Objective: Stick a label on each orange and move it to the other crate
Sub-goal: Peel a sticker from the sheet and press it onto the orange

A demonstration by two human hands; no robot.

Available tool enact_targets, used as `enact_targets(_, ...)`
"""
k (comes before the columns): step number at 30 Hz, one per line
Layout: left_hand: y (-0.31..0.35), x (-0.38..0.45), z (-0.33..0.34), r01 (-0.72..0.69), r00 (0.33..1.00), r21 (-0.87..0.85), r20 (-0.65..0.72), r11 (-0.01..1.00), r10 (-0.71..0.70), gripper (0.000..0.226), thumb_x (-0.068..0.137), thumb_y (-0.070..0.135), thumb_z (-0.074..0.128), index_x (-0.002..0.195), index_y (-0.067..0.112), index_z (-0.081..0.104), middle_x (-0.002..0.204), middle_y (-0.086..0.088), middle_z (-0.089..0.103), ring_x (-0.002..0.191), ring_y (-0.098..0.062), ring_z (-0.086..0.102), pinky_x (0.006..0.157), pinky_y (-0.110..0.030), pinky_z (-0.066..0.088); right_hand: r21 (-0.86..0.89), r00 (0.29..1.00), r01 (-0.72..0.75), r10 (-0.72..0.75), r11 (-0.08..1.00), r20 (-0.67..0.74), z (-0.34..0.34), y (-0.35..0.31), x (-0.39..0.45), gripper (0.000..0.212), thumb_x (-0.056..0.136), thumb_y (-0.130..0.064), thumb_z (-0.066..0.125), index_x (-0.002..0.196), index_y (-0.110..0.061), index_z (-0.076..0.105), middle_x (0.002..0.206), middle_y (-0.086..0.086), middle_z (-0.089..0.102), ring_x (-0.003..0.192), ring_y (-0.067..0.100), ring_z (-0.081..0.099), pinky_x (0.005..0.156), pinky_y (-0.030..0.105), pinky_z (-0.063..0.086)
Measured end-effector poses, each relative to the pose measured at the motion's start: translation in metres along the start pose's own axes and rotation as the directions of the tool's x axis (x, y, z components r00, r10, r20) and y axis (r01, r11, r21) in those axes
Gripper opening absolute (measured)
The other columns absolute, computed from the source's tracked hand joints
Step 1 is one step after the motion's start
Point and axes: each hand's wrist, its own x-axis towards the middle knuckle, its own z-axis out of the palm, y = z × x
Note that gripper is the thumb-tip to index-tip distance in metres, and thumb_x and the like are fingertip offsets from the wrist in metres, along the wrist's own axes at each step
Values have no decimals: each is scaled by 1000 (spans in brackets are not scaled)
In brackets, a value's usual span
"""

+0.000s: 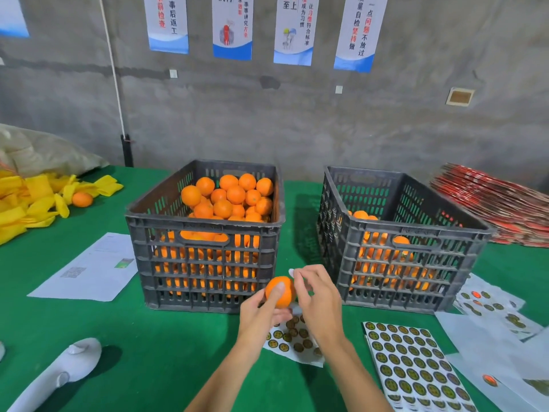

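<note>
Green cloth covers the table point(89, 322), and two dark crates stand on it in the middle of the frame. The left crate point(205, 263) is piled high with oranges; the right crate point(401, 263) holds fewer, low inside. Just below the gap between them, the left hand point(261, 316) grips one orange point(279, 291), its thumb lying across the front of the fruit. The right hand point(318, 301) touches the orange's right side with curled fingers, and something small and pale shows at its fingertips; I cannot tell if it is a label. Under the hands lies a partly used label sheet point(294, 340), and a fuller sheet point(416, 367) lies at lower right.

I judge that the labelling step is in hand. The next move calls for pressing the label flat, then carrying the orange over the right crate's near wall and setting it down gently.
</note>
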Motion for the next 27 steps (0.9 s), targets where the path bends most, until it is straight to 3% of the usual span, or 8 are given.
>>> enact_targets(4,21,-1,14,-93,993,40,73,995,89,43,86,53,78,111,18,78,94,-17,78,86,-35,77,80,-43,64,-142,971,231,-237,962,-27,-22,-9,9,13,101,-22,62,102,-16,73,105,-10,66,94,8,63,77,24,53)
enact_targets(7,42,-5,22,-195,979,107,84,975,187,49,82,61,79,101,16,79,85,-16,76,76,-34,76,72,-43,64,-135,943,319,-329,938,-53,-37,-8,17,18,100,-20,60,109,-14,74,111,-7,69,100,9,65,86,26,55)
enact_targets(11,78,-2,44,-285,957,171,95,943,272,45,85,60,76,91,15,80,81,-14,76,77,-33,76,69,-46,65,-171,920,367,-384,914,-79,-57,-16,39,33,92,-23,60,121,-11,72,121,-2,70,107,12,67,90,25,57)
enact_targets(14,111,9,62,-372,928,293,94,881,361,48,82,66,73,85,18,79,75,-6,74,73,-25,73,67,-40,63,-165,926,377,-377,911,32,-77,-25,65,52,86,-35,64,134,-13,61,132,-3,63,115,11,63,90,22,56)
enact_targets(16,132,17,73,-456,887,421,146,784,437,55,77,75,69,81,21,78,72,-1,70,62,-17,68,60,-32,57,-173,935,352,-337,920,108,-87,-28,82,65,89,-49,64,143,-15,52,138,-6,59,118,9,61,89,22,56)
enact_targets(19,159,34,88,-527,848,539,273,657,455,60,76,84,62,91,28,77,70,5,70,49,-13,67,48,-22,52,-182,961,271,-256,945,105,-97,-23,104,78,92,-62,60,151,-12,46,148,-2,56,126,11,60,100,26,54)
enact_targets(24,196,79,90,-549,789,765,342,336,510,66,86,79,48,123,28,69,101,14,70,88,-10,67,83,-38,58,-343,995,93,-99,935,0,-120,0,142,75,94,-46,69,156,-17,38,156,0,47,133,22,55,97,40,52)
enact_targets(27,212,111,66,-505,772,826,304,249,558,34,95,52,62,114,24,71,101,8,71,87,-14,67,80,-37,57,-348,985,-170,149,922,-86,-133,16,160,70,97,-44,65,156,-22,35,156,-2,46,137,25,48,99,43,48)
